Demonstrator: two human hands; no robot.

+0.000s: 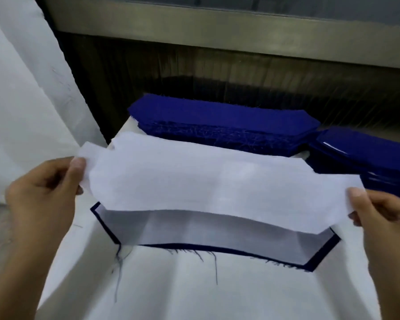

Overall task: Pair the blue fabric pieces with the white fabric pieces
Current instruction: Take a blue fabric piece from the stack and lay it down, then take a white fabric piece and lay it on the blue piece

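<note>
White fabric piece is held just above the work surface, stretched between both hands. Its left end tab is pinched by the left hand between thumb and curled fingers, and its right end tab is pinched in the same way by the right hand. The piece is thin, smooth and matte, cut as a long band with angled corners and a narrow tab at each end. Its long axis is set left to right, with the right end carried slightly lower and nearer. The lower edge is seen to bow gently.

Beneath it, a blue fabric piece of similar outline is laid flat on the white cloth that covers the surface. Only a dark rim of it is shown, since a translucent white layer is laid over it. Frayed blue threads are trailed from its near edge.

Behind, a thick stack of blue pieces with fuzzy cut edges is placed, and a second blue stack is seen at the right.
</note>
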